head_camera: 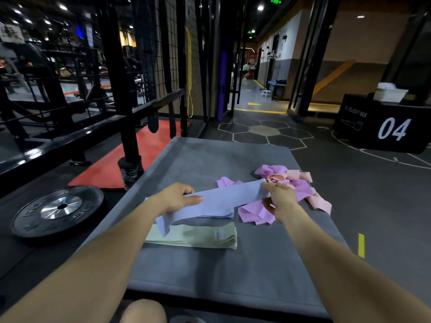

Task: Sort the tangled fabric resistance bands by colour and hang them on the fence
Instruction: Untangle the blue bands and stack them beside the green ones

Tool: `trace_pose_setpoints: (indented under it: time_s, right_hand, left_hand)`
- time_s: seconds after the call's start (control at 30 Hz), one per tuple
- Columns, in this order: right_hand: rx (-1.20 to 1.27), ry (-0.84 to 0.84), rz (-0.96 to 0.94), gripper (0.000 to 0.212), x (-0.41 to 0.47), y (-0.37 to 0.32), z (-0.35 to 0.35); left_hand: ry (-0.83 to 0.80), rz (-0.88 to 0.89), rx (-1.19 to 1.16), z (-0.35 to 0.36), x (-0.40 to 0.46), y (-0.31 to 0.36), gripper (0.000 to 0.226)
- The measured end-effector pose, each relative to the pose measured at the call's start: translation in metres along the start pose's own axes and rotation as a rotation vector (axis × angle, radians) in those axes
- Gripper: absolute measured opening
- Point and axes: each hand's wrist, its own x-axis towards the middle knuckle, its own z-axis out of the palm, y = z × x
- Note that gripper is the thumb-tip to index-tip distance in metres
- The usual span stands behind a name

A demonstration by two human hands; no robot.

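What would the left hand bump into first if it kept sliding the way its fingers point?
Probably the right hand. The left hand points right along the blue band both hands hold, and the right hand pinches its far end. The pink tangle lies just beyond.

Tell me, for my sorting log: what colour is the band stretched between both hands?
Pale blue-lavender band, clearest in the head view.

weight plate (58, 209) lay flat on dark floor, lower left | red floor mat (149, 155) sat left of centre | black plyo box (387, 127) marked 04 stood at right | white tub (390, 92) rested on the box, upper right
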Motion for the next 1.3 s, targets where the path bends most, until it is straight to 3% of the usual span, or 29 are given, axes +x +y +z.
trace_pose_setpoints:
  time_s: [0.3,0.4,0.5,0.57,0.6,0.7,0.8,0.9,1.1,1.23,1.3]
  right_hand:
    - [-0.144,0.063,-0.076,0.029,0.019,0.029,0.029]
    - [-0.199,0.088,-0.06,0.027,0.023,0.039,0.04]
    - [-0.212,0.115,0.003,0.02,0.028,0.045,0.049]
    - [-0.201,0.132,0.065,0.014,0.029,0.047,0.051]
    - [-0.195,0.134,0.092,0.013,0.03,0.049,0.054]
    - [-0.209,0.106,0.107,0.007,0.037,0.058,0.062]
    - [-0.235,0.047,0.086,0.015,0.045,0.064,0.07]
    - [-0.256,0.071,0.124,0.009,0.054,0.066,0.079]
    - [-0.483,0.032,0.063,0.021,0.069,0.078,0.09]
    - [-0.509,0.05,0.034,0.004,0.075,0.087,0.093]
    - [-0.522,0.08,0.013,0.012,0.08,0.096,0.091]
  left_hand:
    - [-0.204,-0.178,0.063,-0.022,0.003,-0.055,0.013]
    - [-0.192,-0.243,0.083,-0.03,0.005,-0.074,0.023]
    - [-0.14,-0.332,-0.117,-0.037,0.007,-0.095,0.03]
    - [-0.062,-0.377,-0.269,-0.04,0.006,-0.103,0.016]
    - [0.003,-0.393,-0.329,-0.041,0.007,-0.106,0.007]
    - [0.266,-0.408,-0.496,-0.041,0.022,-0.118,0.018]
    - [0.451,-0.438,-0.48,-0.038,0.041,-0.133,0.014]
    - [0.551,-0.441,-0.449,-0.035,0.058,-0.144,0.01]
    - [0.585,-0.524,-0.377,-0.033,0.079,-0.162,0.01]
    - [0.548,-0.567,-0.378,-0.024,0.082,-0.169,0.013]
    - [0.525,-0.578,-0.368,-0.018,0.083,-0.17,0.016]
